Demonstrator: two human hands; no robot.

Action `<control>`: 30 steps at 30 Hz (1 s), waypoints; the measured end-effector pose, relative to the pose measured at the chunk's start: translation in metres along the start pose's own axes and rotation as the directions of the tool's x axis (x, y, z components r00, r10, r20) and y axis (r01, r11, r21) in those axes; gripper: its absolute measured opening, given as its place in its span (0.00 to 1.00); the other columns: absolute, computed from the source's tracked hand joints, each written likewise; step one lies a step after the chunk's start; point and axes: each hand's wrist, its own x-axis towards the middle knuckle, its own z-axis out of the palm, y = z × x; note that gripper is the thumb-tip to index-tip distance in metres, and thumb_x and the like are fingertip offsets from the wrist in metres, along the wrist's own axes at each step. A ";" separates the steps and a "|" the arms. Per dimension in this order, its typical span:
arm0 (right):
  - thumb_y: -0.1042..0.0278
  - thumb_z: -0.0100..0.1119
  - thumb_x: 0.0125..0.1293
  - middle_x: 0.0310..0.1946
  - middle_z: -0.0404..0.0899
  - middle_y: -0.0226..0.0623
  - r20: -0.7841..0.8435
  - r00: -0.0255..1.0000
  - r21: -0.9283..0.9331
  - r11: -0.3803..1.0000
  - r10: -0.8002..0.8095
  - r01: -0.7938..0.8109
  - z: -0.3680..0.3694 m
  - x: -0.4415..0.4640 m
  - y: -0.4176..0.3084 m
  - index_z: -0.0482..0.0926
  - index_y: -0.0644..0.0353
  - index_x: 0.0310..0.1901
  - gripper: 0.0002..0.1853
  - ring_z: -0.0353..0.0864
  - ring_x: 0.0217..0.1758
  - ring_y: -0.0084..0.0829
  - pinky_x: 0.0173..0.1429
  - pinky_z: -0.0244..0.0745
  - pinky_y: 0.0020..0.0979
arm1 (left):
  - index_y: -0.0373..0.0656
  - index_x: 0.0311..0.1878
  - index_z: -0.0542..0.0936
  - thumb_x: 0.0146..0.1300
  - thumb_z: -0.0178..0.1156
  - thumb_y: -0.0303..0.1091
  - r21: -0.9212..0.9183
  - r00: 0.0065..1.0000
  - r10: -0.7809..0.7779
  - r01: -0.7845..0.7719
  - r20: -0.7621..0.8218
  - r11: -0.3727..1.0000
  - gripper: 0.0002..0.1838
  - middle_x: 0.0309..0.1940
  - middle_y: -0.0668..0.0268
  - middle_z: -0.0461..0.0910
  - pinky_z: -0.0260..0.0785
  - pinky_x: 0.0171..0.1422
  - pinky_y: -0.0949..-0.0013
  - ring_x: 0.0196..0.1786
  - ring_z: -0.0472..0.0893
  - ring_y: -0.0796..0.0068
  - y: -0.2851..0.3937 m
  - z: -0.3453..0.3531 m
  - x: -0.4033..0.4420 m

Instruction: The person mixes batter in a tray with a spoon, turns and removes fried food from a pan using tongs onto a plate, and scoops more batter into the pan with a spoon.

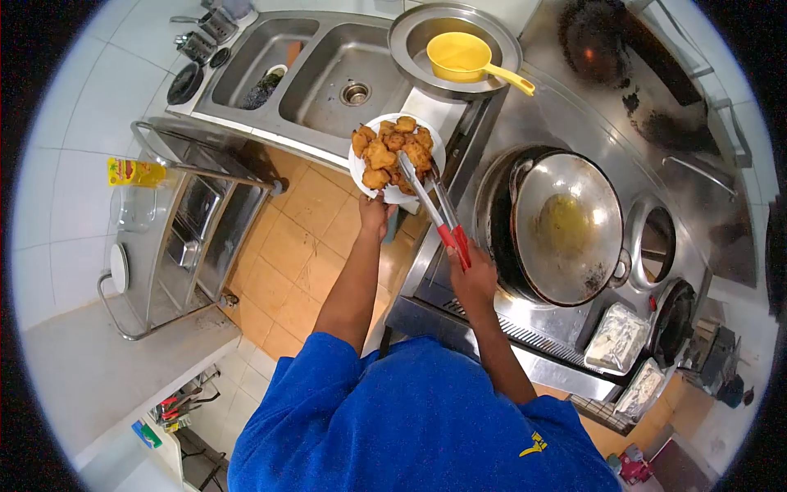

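My left hand (pixel 375 215) grips the near rim of a white plate (pixel 439 152). Golden-brown fried fritters (pixel 379 154) are heaped on that plate. In my right hand (pixel 474 283) are metal tongs (pixel 420 187) with red handles, my fingers wrapped round the grips. The tongs' tips reach into the fritters; whether they pinch a piece I cannot tell. To the right of the tongs, a large wok (pixel 566 230) with a little yellowish oil at its bottom sits on the stove.
A double sink (pixel 344 61) lies beyond the plate. A yellow dipper (pixel 459 56) rests in a steel basin (pixel 402 37). Wrapped white trays (pixel 616 338) are at the stove's near right. A steel trolley (pixel 176 221) with an oil pouch (pixel 135 173) stands left.
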 end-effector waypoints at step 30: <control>0.59 0.58 0.60 0.38 0.75 0.58 -0.107 0.991 -0.017 0.997 -0.079 0.077 -0.014 -0.049 -0.016 0.71 0.72 0.53 0.26 0.77 0.40 0.53 0.43 0.71 0.45 | 0.46 0.58 0.63 0.66 0.44 0.40 -0.022 0.967 -0.253 0.252 -0.031 0.967 0.19 0.55 0.67 0.70 0.65 0.59 0.54 0.57 0.70 0.63 0.000 -0.049 -0.046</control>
